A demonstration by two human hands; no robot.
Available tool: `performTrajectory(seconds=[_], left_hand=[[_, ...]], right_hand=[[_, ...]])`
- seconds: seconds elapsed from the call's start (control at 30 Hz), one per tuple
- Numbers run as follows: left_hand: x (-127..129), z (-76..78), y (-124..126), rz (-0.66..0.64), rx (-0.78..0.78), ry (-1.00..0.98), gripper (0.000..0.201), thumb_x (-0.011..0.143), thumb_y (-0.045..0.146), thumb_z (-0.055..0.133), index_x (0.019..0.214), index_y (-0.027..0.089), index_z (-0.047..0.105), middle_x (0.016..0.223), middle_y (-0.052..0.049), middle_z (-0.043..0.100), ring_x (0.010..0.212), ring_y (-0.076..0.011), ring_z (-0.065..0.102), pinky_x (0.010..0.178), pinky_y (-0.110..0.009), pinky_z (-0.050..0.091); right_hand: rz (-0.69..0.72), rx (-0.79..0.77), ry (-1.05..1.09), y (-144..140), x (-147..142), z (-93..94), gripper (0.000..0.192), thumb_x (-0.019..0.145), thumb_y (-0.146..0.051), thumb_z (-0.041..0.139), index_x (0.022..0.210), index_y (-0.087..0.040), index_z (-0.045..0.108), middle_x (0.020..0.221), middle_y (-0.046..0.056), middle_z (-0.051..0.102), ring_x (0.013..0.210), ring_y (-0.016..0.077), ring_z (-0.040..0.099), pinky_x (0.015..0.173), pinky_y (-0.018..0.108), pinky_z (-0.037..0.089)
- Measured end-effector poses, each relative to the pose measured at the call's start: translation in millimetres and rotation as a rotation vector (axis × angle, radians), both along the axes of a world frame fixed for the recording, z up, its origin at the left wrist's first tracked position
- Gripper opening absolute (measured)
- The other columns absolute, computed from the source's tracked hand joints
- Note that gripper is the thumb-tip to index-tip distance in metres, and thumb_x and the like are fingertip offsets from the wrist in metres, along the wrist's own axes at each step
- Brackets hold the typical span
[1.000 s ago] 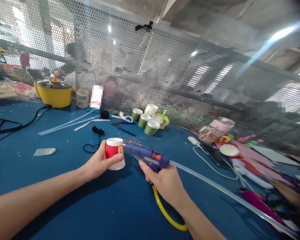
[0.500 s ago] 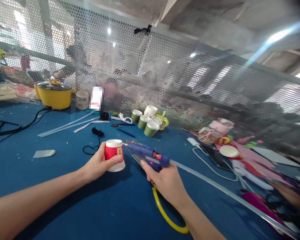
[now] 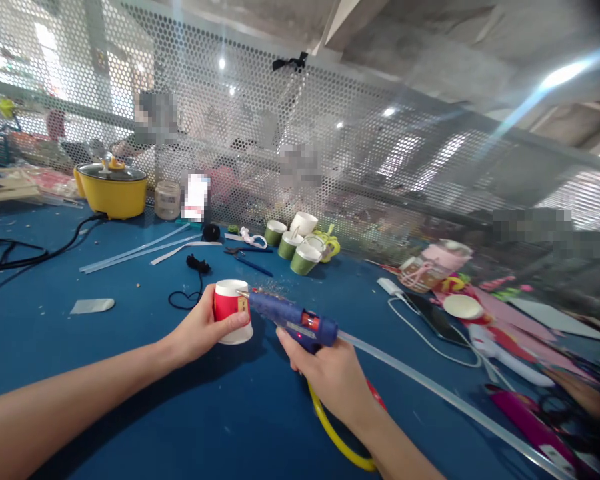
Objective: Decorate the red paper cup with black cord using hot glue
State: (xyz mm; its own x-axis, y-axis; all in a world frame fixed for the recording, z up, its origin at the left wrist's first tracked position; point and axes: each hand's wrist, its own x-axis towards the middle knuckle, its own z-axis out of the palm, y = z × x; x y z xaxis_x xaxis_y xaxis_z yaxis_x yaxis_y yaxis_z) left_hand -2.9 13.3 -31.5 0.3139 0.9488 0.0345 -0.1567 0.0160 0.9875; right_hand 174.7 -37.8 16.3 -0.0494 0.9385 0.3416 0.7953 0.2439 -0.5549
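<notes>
Red paper cup [image 3: 231, 311], upside down with its white base uppermost, sits in the grip of the left hand [image 3: 200, 330]: the thumb lies across its front and the fingers wrap round the far side, holding it on the blue worktop [image 3: 130, 400]. The right hand [image 3: 333, 373] is closed round the handle of a blue glue gun [image 3: 293, 317], whose nozzle tip meets the cup's upper edge on its right side. A small red light glows on the gun's body. From the back of the gun a long clear glue stick [image 3: 430, 390] runs off to the right across the worktop, and a yellow cable [image 3: 333, 433] curves out below the right wrist.

Beyond the cup lies a black cord [image 3: 193, 280], and further back stand several green paper cups [image 3: 295, 250]. Far left, against the perforated metal screen [image 3: 330, 147], stands a yellow pot [image 3: 113, 190] with a lid. A phone [image 3: 433, 313] with a white cable lies to the right.
</notes>
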Motion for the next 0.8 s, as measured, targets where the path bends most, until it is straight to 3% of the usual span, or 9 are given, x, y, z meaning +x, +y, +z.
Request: performTrajectory(seconds=[0.4, 0.8], left_hand=[[-0.8, 6.0, -1.6, -0.006, -0.03, 0.002, 0.051, 0.067, 0.035, 0.065, 0.107, 0.016, 0.039, 0.097, -0.006, 0.058, 0.085, -0.0177, 0.057, 0.076, -0.032, 0.046], [-1.9, 6.6, -2.5, 0.001, -0.062, 0.015, 0.05, 0.066, 0.039, 0.065, 0.105, 0.017, 0.043, 0.095, -0.006, 0.059, 0.085, -0.019, 0.058, 0.076, -0.032, 0.047]], right_hand=[[-0.036, -0.002, -0.011, -0.8, 0.6, 2.8, 0.026, 0.074, -0.039, 0.053, 0.055, -0.022, 0.058, 0.038, -0.002, 0.054, 0.042, 0.0167, 0.056, 0.046, 0.026, 0.044], [-0.064, -0.085, 0.036, -0.5, 2.0, 5.7, 0.035, 0.074, -0.039, 0.051, 0.045, -0.021, 0.048, 0.04, -0.001, 0.055, 0.039, 0.0146, 0.055, 0.046, 0.024, 0.044]])
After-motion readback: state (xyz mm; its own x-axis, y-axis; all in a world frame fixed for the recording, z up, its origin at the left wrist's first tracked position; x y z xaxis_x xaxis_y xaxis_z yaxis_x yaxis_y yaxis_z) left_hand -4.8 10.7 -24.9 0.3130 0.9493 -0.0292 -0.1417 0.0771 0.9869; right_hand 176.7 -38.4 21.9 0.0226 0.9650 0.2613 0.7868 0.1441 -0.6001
